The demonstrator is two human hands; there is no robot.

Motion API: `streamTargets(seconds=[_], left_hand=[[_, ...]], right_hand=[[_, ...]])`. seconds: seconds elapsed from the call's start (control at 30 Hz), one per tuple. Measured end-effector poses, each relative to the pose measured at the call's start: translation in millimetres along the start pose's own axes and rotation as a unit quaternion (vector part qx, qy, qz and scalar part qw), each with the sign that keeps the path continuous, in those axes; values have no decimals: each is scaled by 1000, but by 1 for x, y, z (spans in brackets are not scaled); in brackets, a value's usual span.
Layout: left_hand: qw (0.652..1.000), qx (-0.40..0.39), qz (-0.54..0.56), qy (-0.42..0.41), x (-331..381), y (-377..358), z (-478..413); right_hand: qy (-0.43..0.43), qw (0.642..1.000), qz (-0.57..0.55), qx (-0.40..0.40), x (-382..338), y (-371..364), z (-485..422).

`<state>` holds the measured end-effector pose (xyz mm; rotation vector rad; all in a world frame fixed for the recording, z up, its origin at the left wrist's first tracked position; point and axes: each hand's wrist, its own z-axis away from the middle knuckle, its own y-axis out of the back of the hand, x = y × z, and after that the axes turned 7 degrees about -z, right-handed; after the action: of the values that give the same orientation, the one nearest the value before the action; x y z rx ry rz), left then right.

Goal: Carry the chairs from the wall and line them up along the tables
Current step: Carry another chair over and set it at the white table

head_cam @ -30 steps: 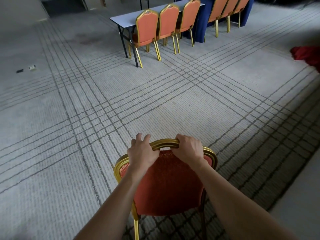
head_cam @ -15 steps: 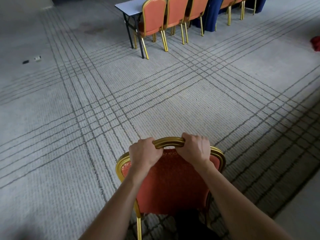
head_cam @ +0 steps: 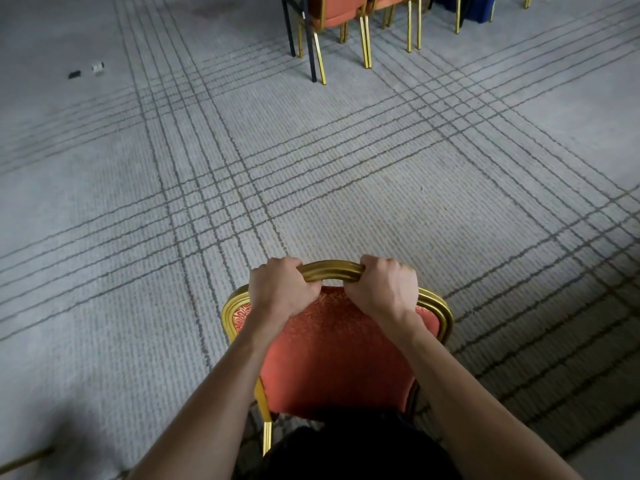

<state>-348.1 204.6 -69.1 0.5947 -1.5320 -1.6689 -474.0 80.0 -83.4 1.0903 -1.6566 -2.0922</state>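
Head view, looking down and ahead. Both of my bare forearms reach forward from the bottom of the frame to a chair with a red patterned back and a gold frame. It is seen from behind and above, low in the middle of the view.

The left grip is clamped over the left part of the arched top rail, fingers curled round it. The right grip is clamped on the same rail just to the right, with a short stretch of bare rail between the two.

One gold leg shows below the back on the left; I cannot tell whether the legs touch the floor. Dark clothing fills the bottom edge under the chair.

Grey carpet with crossing bands of dark lines covers the floor. Well apart from the held chair, at the top edge, stand the lower parts of more chairs with gold legs, beside a black table leg and blue cloth.

A dark item and a white item lie side by side on the carpet at upper left.
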Motion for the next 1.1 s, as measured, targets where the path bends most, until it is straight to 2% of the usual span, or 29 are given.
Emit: streamTargets(seconds=[0.1, 0.33, 0.57, 0.67, 0.87, 1.1], left_hand=[[1000, -3, -12, 22, -10, 5, -7], [997, 38, -34, 59, -25, 36, -37], [991, 95, -17, 89, -64, 66, -90], [987, 127, -15, 101, -87, 80, -135], [986, 144, -21, 86, -137, 123, -221], [986, 153, -8, 63, -178, 156, -308]], right_hand=[[26, 999, -8, -26, -11, 3, -13], [111, 994, -9, -24, -47, 15, -69], [216, 973, -66, 45, -95, 2, -143], [236, 967, -68, 66, -125, -3, -190], [252, 964, -55, 66, -196, -6, -276], [259, 955, -70, 127, -254, -10, -351]])
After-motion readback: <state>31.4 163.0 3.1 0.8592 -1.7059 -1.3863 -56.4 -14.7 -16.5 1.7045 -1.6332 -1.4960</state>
